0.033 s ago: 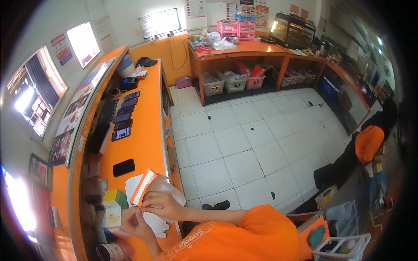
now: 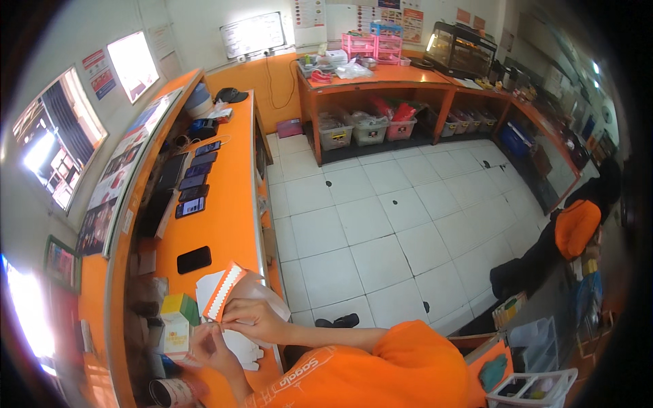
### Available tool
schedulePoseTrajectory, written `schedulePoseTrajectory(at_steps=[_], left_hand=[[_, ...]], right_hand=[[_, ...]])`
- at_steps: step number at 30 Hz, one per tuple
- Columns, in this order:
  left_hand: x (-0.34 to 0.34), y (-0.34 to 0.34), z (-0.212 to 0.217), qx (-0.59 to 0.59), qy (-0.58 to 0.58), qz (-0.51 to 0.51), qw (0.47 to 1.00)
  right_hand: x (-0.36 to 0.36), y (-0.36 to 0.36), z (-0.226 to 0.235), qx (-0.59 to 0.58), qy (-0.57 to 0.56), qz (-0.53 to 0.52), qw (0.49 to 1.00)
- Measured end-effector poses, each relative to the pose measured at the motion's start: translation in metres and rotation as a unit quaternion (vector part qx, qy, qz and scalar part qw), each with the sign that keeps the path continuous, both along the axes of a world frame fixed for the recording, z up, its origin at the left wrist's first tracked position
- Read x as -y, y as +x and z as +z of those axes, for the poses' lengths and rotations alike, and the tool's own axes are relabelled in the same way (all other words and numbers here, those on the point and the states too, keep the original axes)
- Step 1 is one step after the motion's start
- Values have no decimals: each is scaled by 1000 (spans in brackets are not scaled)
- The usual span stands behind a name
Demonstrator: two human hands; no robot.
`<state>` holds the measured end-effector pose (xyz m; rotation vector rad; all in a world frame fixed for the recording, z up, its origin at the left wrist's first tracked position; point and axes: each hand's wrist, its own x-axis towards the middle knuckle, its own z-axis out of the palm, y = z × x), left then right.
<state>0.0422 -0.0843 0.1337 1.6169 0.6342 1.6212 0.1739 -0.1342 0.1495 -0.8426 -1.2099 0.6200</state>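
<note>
An orange paperboard piece (image 2: 223,294) with a row of white scallops stands tilted over the left counter. My right hand (image 2: 253,319) is closed on its lower part, fingers bent and pressed together. Close beside it, my left hand (image 2: 212,348) pinches at the bottom end, its fingertips meeting those of the right. What lies between the left fingertips is too small to make out. White cut card (image 2: 243,349) lies under and beside my hands. To their left are a yellow and green box (image 2: 178,309) and a white carton (image 2: 178,336).
Several phones lie along the orange counter (image 2: 228,197), with a black phone (image 2: 194,260) nearest my hands. A printed cup (image 2: 170,392) stands at the near left. Another person (image 2: 578,228) in orange and black is at the right. Lidded tubs (image 2: 335,136) sit beneath the far table.
</note>
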Motion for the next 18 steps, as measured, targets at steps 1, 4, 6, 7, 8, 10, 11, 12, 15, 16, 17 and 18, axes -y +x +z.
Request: schedulePoseTrajectory(at_steps=[1,4,6,7,8,10,11,12,15,16,17,18], left_hand=[[1,-1,0,5,-8,8,1000],[3,-4,0,-5,-23,21,1000],[4,-4,1,-10,-8,16,1000],[4,-3,1,0,-15,19,1000],[4,-3,2,-15,-13,26,999],[4,-3,2,-23,-35,45,998],[4,-3,3,-29,-31,36,998],[4,-3,2,-29,-34,32,999],[3,-6,1,-44,-14,15,999],[2,-7,0,-47,-15,18,999],[2,-9,-1,-36,-18,-2,999],[1,-9,-2,-20,-31,-14,999]], right_hand=[[0,1,0,-5,1,-3,1000],[2,2,-2,-4,-13,-9,1000],[3,0,-5,33,-37,-33,998],[3,-1,-6,15,-47,-17,999],[3,-2,-8,-2,-57,-3,998],[1,-4,-12,-24,-81,10,996],[0,-5,-13,-30,-94,11,995],[0,-5,-14,-24,-111,9,994],[-1,-4,-14,-21,-112,-10,993],[0,-3,-13,-29,-111,-4,993],[0,-2,-12,-37,-111,2,993],[0,-1,-10,-44,-111,-2,993]])
